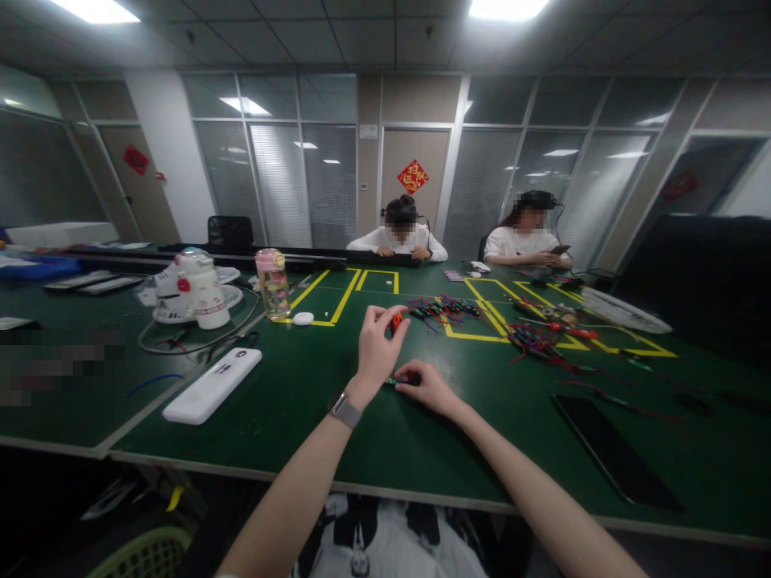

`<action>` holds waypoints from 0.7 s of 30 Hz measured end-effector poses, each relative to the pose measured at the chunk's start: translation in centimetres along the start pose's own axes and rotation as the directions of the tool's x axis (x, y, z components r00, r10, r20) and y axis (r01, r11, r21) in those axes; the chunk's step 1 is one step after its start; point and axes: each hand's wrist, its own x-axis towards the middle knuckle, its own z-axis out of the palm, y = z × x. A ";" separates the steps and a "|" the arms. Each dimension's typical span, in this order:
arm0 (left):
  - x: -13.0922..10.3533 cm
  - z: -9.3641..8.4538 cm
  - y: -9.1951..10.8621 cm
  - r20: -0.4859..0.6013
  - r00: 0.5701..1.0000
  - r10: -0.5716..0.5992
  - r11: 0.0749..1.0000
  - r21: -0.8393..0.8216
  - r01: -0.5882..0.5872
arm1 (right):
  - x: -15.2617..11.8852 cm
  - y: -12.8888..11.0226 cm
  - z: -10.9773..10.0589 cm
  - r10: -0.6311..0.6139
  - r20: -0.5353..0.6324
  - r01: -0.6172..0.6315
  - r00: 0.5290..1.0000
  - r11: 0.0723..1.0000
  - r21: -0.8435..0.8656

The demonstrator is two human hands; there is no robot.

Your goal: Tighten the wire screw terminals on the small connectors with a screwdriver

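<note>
My left hand [381, 345], with a grey-banded watch on its wrist, is raised a little above the green table [301, 417]. Its fingers and thumb are closed on a small orange and black object [396, 322]. Lower and to the right, my right hand [429, 387] rests near the table top with its fingers pinched on a small green board [393, 381], mostly hidden by the fingers. Beyond my hands lies a pile of wired boards [446, 311] with red and blue leads, and a second pile [535, 341] is to its right.
A white power bank [214, 385], a pink-lidded bottle [273, 285] and a white kettle-like jug [203, 293] are at the left. A black phone [614, 449] lies at the right. Yellow tape outlines mark the table. Two people sit across it.
</note>
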 end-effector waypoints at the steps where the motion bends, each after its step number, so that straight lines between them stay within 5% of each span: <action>1: 0.0 0.0 0.0 0.003 1.000 -0.003 1.000 -0.017 0.003 | 0.0 0.0 0.0 -0.001 0.003 0.001 1.000 1.000 -0.004; 21: 0.0 0.1 0.0 0.026 0.999 0.026 0.998 -0.052 -0.025 | 0.0 -0.2 -0.1 0.039 0.006 -0.039 0.999 0.999 0.009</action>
